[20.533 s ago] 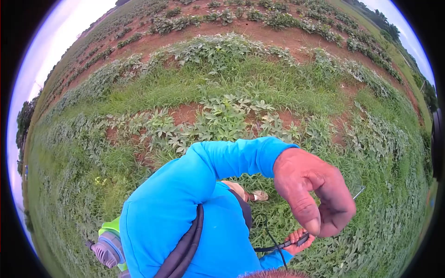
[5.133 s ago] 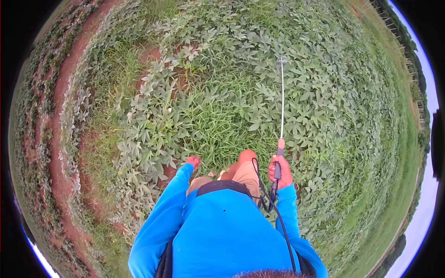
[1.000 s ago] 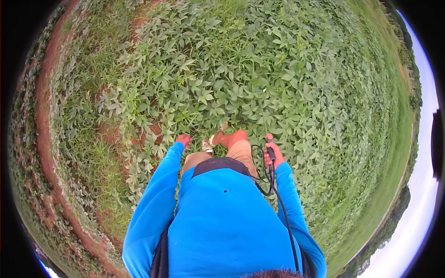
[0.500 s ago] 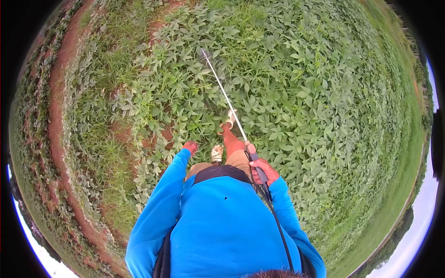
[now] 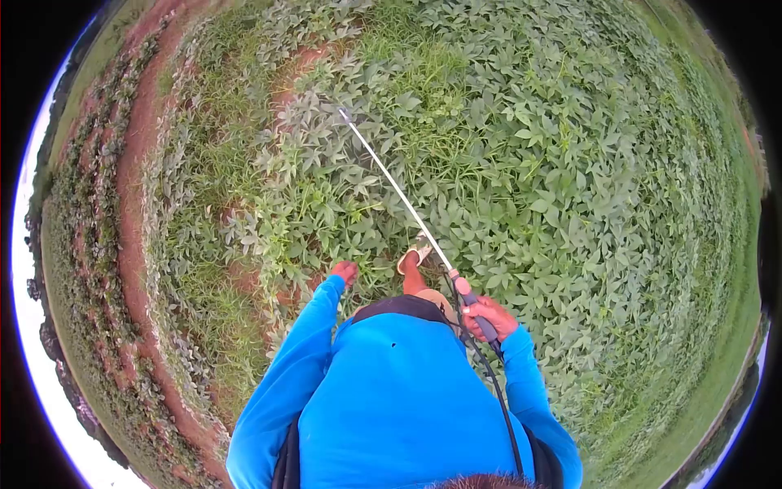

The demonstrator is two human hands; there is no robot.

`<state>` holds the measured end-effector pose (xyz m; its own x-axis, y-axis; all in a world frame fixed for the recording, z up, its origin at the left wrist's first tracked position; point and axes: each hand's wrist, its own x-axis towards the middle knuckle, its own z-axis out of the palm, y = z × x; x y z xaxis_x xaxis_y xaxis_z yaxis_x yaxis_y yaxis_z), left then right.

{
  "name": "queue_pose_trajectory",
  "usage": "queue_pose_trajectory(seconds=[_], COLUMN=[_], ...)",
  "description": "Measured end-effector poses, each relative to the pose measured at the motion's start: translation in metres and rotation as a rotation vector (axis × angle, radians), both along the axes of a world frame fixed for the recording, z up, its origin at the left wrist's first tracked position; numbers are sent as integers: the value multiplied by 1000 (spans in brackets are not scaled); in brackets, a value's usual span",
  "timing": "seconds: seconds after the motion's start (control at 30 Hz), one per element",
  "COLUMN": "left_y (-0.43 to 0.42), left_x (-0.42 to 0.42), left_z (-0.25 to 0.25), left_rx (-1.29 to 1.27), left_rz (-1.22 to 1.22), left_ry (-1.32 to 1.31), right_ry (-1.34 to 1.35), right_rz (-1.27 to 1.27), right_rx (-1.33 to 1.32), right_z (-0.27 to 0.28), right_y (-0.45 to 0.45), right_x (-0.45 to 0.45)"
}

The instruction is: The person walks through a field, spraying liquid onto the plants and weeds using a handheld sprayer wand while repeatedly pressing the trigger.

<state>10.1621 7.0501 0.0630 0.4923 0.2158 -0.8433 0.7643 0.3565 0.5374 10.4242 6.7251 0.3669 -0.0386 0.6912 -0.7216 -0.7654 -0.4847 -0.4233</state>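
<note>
My right hand is wrapped round the dark grip of a spray wand. The thin pale tube slants up and left from the hand, its tip over the leaves at upper centre. A black hose runs from the grip down along my blue shirt. My left hand hangs at the left of my waist, near low leaves, its fingers curled; whether it holds anything is too small to tell. One foot in a light shoe shows between the hands, among the plants.
Broad-leaved green plants cover the ground ahead and to the right, with grass mixed in. A strip of red soil curves along the left, beside more crop rows. Dark trees stand along the field's edge.
Compared with half a second ago, the wand slants further left, and my right hand is slightly lower and further right. One foot has gone from view. A second ago the wand's tube was barely visible.
</note>
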Motion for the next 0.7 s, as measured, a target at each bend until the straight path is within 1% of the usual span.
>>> queue_pose_trajectory(seconds=[0.07,0.1,0.17,0.2,0.23,0.3,0.33,0.37,0.4,0.47,0.53,0.6,0.67,0.7], left_y=[15,24,33,34,36,35,35,34,36,40,44,51,58,62], left_x=[18,28,50,63,76,94,102,112,118,129,138,145,154,155], left_z=[4,5,5,13,20,30,32,34,31,27,33,41,46,46], left_rx=[78,65,68,68,95,71,43,112,119,123,132,141,195,205], left_rz=[39,-17,-21,-13,-70,-68,-60,-118,-127,-212,-239,-231,-234,-224], left_ry=[-17,-42,-9,21,34,8,-21,26,30,87,66,66,82,118], right_ry=[63,68,13,18,39,43,49,-11,-71,-62,-58,-27,124,210], right_rz=[-118,-126,-238,-244,-311,-420,-426,-476,-527,-560,-601,-606,-567,-520], right_rx=[-154,-150,-257,-258,-282,-332,-327,-333,-338,-336,-343,-295,-216,-104], right_z=[4,8,18,22,25,26,24,22,20,9,-1,-9,-27,-34], right_y=[-21,-26,-36,-41,-46,-55,-58,-61,-60,-54,-46,-36,-24,-15], right_x=[6,11,24,30,38,52,59,65,70,80,94,110,130,141])
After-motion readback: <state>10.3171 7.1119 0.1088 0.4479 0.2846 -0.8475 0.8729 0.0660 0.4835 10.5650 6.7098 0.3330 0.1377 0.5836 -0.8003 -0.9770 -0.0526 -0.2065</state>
